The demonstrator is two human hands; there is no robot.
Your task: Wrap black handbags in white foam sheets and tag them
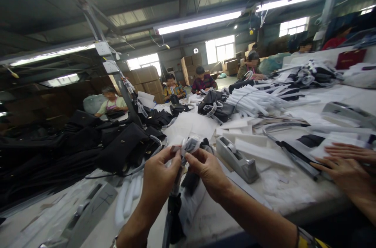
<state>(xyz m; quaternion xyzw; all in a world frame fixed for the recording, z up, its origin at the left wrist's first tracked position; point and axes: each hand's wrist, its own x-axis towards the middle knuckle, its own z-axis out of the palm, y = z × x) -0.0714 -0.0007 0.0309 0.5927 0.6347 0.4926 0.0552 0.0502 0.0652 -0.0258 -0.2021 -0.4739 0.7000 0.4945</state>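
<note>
Just left of the grey tape dispenser (239, 162), as the head camera shows, a film-wrapped dark piece (190, 145) is held above the bench (219, 220). The left hand (161, 170) has its grip clamped on one side of it, thumb against finger; the right hand (209, 170) pinches the other side, nearer the dispenser. Fine detail between the fingertips is too small to tell. Farther left of the dispenser lie heaped black bags (123, 148); beyond it, bundled white tubes (249, 100). Well to its right, a co-worker's hands (348, 164) rest over dark and pale material.
</note>
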